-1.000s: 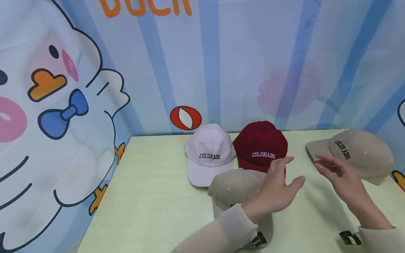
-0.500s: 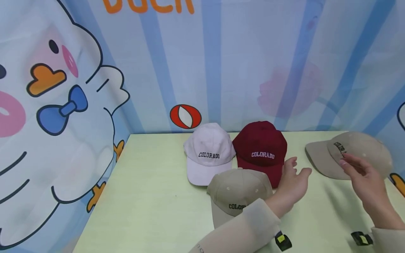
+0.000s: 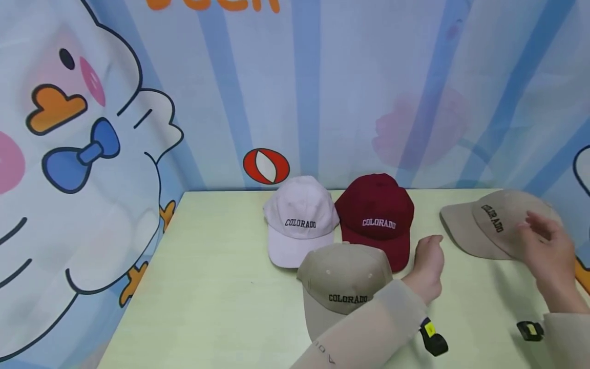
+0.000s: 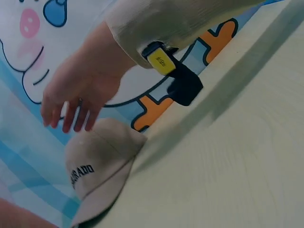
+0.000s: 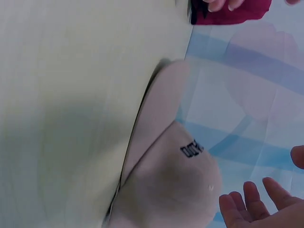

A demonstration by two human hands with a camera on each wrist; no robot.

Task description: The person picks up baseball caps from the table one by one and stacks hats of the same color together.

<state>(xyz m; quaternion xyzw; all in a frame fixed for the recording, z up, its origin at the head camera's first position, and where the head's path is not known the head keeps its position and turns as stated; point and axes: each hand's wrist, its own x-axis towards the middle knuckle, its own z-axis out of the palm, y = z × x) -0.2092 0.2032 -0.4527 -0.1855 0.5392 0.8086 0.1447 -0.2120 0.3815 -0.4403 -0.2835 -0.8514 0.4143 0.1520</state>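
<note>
In the head view my right hand [image 3: 550, 251] hangs over the crown of a beige cap [image 3: 488, 220] at the table's back right, with nothing in it. The left wrist view shows that hand [image 4: 85, 88] with its fingers relaxed and pointing down above the crown. My left hand [image 3: 426, 269] is raised, empty, just right of a dark red cap [image 3: 380, 205]. Its forearm crosses over part of another beige cap [image 3: 343, 271] in front. Beside the red cap sits a white cap [image 3: 299, 212]. Each cap reads COLORADO.
The caps lie on a pale yellow-green table [image 3: 207, 287]. A printed cloth backdrop [image 3: 350, 92] stands right behind the table's back edge and along its left side. Black wrist devices [image 3: 433, 338] stick out below both sleeves.
My right hand has moved right, from the brim of the back right cap to over its crown. The left hand has shifted right, exposing more of the front beige cap. The caps stay put.
</note>
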